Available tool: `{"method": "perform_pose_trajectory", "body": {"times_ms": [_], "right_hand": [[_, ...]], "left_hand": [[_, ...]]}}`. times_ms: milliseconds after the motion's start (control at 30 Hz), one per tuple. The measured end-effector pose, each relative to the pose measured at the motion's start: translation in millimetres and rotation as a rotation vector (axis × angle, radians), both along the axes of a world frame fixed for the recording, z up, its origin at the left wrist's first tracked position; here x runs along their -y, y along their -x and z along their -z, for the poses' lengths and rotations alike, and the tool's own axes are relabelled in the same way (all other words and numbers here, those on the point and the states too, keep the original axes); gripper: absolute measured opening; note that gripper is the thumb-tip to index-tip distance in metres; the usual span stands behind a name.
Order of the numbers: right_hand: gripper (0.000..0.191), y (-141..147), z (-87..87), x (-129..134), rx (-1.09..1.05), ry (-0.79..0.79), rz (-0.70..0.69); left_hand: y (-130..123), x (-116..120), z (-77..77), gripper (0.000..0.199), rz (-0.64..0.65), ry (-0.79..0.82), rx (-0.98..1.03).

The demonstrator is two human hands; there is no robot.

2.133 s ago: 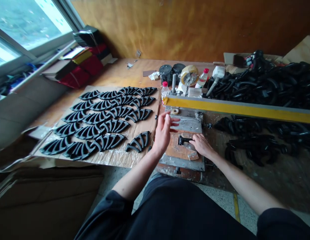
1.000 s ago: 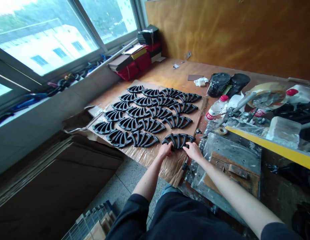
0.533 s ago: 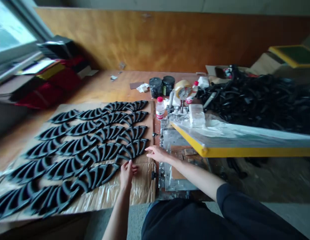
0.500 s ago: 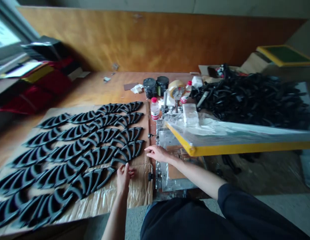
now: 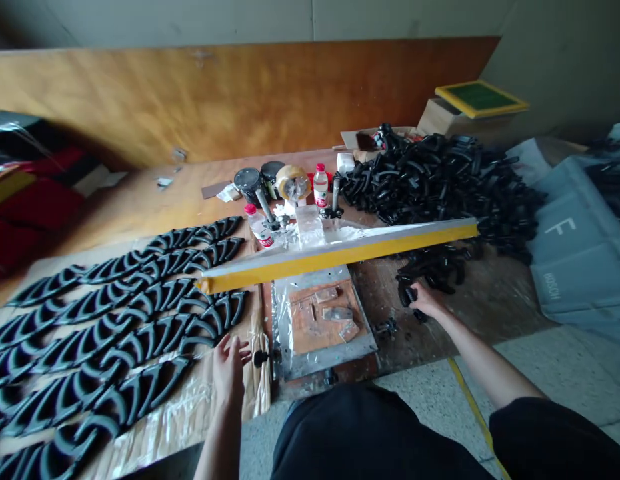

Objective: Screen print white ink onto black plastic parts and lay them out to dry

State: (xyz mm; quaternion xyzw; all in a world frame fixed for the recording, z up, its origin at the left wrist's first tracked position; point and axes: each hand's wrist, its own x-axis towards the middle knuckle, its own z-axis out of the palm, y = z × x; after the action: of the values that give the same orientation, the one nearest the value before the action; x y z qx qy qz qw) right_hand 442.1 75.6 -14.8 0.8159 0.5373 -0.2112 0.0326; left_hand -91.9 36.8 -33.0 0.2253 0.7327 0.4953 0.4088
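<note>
My right hand [image 5: 429,301] is at the near edge of a loose group of black parts, its fingers closed on a curved black plastic part [image 5: 406,293]. My left hand [image 5: 230,363] is open and holds nothing, fingers apart, over the cardboard [image 5: 215,380] beside the end of the rows of curved black parts [image 5: 135,343]. Between the hands lies a metal plate [image 5: 285,357] bearing a brown board [image 5: 303,337] with small clear pieces on it. Above it a yellow-edged screen frame [image 5: 340,259] is held up at a tilt.
A large heap of black parts [image 5: 440,173] lies at the back right, with a grey bin [image 5: 580,247] beyond. Two bottles [image 5: 321,187], a tape roll [image 5: 293,183] and dark jars [image 5: 248,185] stand behind the frame. Red boxes [image 5: 45,193] sit at left.
My right hand has moved right, from beside the metal plate to the loose black parts, and has closed on one. My left hand stays near the rows. The view has turned right.
</note>
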Motion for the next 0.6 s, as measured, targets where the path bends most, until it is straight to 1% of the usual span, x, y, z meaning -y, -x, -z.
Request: {"method": "perform_pose_trajectory", "body": {"times_ms": [67,100,167,200,233,300,333,367,400,433,500,567,600], "right_hand": [[0.053,-4,-0.6,-5,-0.001,-0.014,-0.017],[0.053,-5,-4.7,-10,-0.001,-0.052,-0.034],[0.043,3,-17.8,-21,-0.071,-0.169,-0.064],[0.035,12,-25.2,-26,-0.172,-0.22,-0.072],[0.029,26,-32.2,-30,-0.314,-0.251,-0.075],[0.025,66,-42.6,-34,-0.625,-0.265,-0.126],[0.024,90,-45.4,-34,-0.742,-0.284,-0.191],[0.023,115,-46.4,-34,-0.817,-0.318,-0.286],[0.023,139,-45.7,-32,-0.843,-0.374,-0.395],[0.024,160,-43.6,-31,-0.826,-0.426,-0.516],[0.029,191,-37.1,-28,-0.688,-0.478,-0.735],[0.033,207,-30.5,-26,-0.481,-0.464,-0.893],[0.034,210,-28.3,-25,-0.39,-0.454,-0.943]], "left_hand": [[-15,-6,-9.6,0.058,0.028,-0.046,-0.038],[-22,-9,-15.6,0.058,0.031,-0.066,-0.063],[-35,-17,-30.8,0.058,0.025,-0.107,-0.111],[-41,-23,-40.1,0.057,0.018,-0.136,-0.126],[-47,-29,-50.7,0.056,0.017,-0.175,-0.133],[-60,-42,-75.9,0.051,0.032,-0.275,-0.131],[-67,-49,-90.2,0.048,0.045,-0.33,-0.133],[-74,-56,-105.3,0.045,0.058,-0.384,-0.141],[-82,-63,-120.9,0.042,0.068,-0.439,-0.152],[-89,-70,-136.6,0.039,0.07,-0.496,-0.158],[-101,-81,-165.9,0.034,0.066,-0.613,-0.151],[-110,-89,-189.2,0.035,0.091,-0.689,-0.135],[-113,-91,-197.6,0.036,0.12,-0.697,-0.135]]}}
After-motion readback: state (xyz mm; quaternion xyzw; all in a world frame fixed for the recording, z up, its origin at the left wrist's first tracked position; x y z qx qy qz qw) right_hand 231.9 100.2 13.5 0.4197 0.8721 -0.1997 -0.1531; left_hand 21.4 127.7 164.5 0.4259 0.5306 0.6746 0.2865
